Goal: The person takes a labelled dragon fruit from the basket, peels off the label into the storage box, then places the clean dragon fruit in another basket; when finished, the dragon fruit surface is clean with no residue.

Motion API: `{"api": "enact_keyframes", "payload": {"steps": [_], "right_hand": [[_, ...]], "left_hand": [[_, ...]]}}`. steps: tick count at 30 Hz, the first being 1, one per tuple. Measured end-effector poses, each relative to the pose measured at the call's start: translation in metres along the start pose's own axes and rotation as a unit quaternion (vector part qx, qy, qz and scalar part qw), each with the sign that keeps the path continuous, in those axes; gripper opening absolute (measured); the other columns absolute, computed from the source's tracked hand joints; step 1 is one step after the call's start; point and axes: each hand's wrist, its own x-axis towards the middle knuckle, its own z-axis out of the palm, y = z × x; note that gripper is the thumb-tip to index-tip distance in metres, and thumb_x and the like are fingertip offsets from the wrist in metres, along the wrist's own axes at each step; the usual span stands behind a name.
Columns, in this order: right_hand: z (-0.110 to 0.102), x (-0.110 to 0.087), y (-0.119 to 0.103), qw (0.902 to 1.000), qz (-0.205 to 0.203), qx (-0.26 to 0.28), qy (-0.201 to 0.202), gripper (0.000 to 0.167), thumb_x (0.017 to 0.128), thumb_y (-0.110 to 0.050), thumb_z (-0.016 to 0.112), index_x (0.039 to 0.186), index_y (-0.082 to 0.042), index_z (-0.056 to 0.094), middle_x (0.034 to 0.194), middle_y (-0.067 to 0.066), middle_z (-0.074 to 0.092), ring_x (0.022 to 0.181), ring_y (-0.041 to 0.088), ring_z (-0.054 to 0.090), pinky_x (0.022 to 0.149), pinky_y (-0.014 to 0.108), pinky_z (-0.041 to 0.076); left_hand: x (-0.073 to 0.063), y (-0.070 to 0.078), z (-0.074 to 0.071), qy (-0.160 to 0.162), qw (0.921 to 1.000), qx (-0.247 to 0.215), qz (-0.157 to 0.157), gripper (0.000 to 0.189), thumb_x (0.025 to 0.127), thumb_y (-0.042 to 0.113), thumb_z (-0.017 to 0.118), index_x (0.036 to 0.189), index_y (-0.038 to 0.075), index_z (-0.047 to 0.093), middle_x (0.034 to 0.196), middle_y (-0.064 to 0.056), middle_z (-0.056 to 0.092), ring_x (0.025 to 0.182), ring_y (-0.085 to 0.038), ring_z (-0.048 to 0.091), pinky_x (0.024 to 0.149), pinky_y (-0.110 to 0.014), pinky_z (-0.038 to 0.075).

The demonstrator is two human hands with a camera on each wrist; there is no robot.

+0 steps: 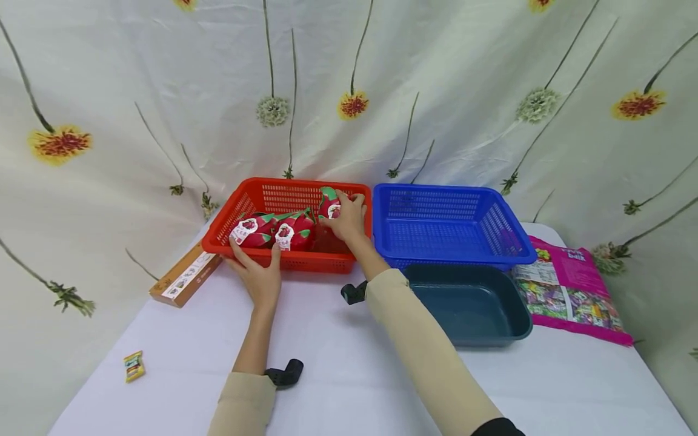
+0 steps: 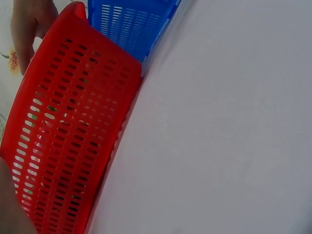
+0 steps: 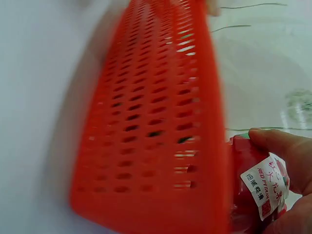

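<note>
A red plastic basket [image 1: 305, 261] with slotted walls stands at the back of the table. Two labelled dragon fruits [image 1: 294, 232] lie in its left half. My right hand [image 1: 349, 219] grips another dragon fruit [image 3: 247, 195] over the basket's right end; in the right wrist view its white label reads "RED PITAYA". My left hand [image 1: 259, 280] rests at the front rim, thumb and fingers spread, fingertips by the fruits' labels. In the left wrist view only a blurred part of that hand [image 2: 12, 204] shows beside the red wall.
A blue basket [image 1: 452, 257] adjoins the red one on the right. In front of it sits a dark green tub [image 1: 463, 342]. A pink candy bag [image 1: 578, 290] lies far right. A long brown box [image 1: 188, 275] lies left, and a small yellow packet [image 1: 134, 366] nearer.
</note>
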Motion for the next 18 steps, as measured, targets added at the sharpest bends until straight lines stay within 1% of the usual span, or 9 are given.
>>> {"api": "enact_keyframes", "payload": {"steps": [2,5,7,10,14,16,18], "right_hand": [[-0.014,-0.006,-0.004,0.9996,-0.016,0.014,0.021,0.078,0.073,-0.033,0.078,0.140,-0.021,0.041,0.131,0.013,0.030,0.119,0.029,0.032,0.092,0.036,0.042],[-0.038,-0.022,-0.012,0.9961,-0.049,0.055,0.048,0.076,0.074,-0.032,0.077,0.140,-0.020,0.041,0.133,0.012,0.029,0.121,0.028,0.030,0.089,0.035,0.044],[-0.054,-0.039,-0.016,0.9920,-0.072,0.084,0.060,0.075,0.075,-0.032,0.076,0.140,-0.020,0.041,0.134,0.012,0.029,0.121,0.026,0.030,0.086,0.033,0.047],[-0.075,-0.070,-0.019,0.9849,-0.108,0.118,0.066,0.075,0.076,-0.032,0.076,0.140,-0.021,0.041,0.134,0.011,0.030,0.122,0.023,0.030,0.082,0.031,0.050],[-0.094,-0.117,-0.009,0.9772,-0.147,0.144,0.052,0.074,0.074,-0.028,0.078,0.139,-0.023,0.043,0.134,0.010,0.032,0.121,0.021,0.033,0.079,0.031,0.052],[-0.097,-0.138,0.002,0.9762,-0.159,0.143,0.037,0.074,0.073,-0.027,0.079,0.138,-0.024,0.045,0.133,0.010,0.032,0.120,0.021,0.034,0.077,0.030,0.052],[-0.096,-0.158,0.014,0.9773,-0.159,0.140,0.015,0.072,0.072,-0.026,0.080,0.136,-0.025,0.047,0.132,0.009,0.033,0.118,0.022,0.036,0.076,0.030,0.052]], "left_hand": [[-0.001,-0.001,0.000,-0.001,1.0000,0.000,0.003,0.094,0.081,0.050,0.063,0.149,0.022,0.004,0.152,-0.014,-0.009,0.139,-0.023,-0.005,0.106,-0.051,0.021],[-0.002,-0.001,0.000,-0.005,1.0000,-0.003,0.007,0.093,0.081,0.049,0.063,0.149,0.022,0.004,0.152,-0.012,-0.010,0.139,-0.022,-0.005,0.106,-0.050,0.022],[-0.002,-0.002,-0.001,-0.009,0.9999,-0.003,0.008,0.093,0.082,0.049,0.062,0.149,0.022,0.003,0.152,-0.012,-0.011,0.139,-0.022,-0.006,0.106,-0.050,0.021],[0.000,-0.002,-0.001,-0.011,0.9999,-0.002,0.006,0.092,0.082,0.049,0.061,0.148,0.023,0.002,0.152,-0.011,-0.011,0.138,-0.020,-0.008,0.107,-0.049,0.020],[0.002,0.000,0.000,-0.019,0.9998,-0.003,-0.002,0.093,0.082,0.051,0.061,0.148,0.024,0.002,0.152,-0.012,-0.012,0.138,-0.021,-0.010,0.107,-0.048,0.019],[0.002,0.000,0.000,-0.022,0.9997,-0.002,-0.005,0.093,0.082,0.052,0.060,0.149,0.023,0.002,0.151,-0.012,-0.012,0.138,-0.022,-0.010,0.107,-0.049,0.018],[0.001,0.001,0.000,-0.027,0.9996,-0.002,-0.008,0.093,0.082,0.053,0.059,0.148,0.023,0.001,0.151,-0.012,-0.013,0.138,-0.022,-0.010,0.108,-0.049,0.017]]}}
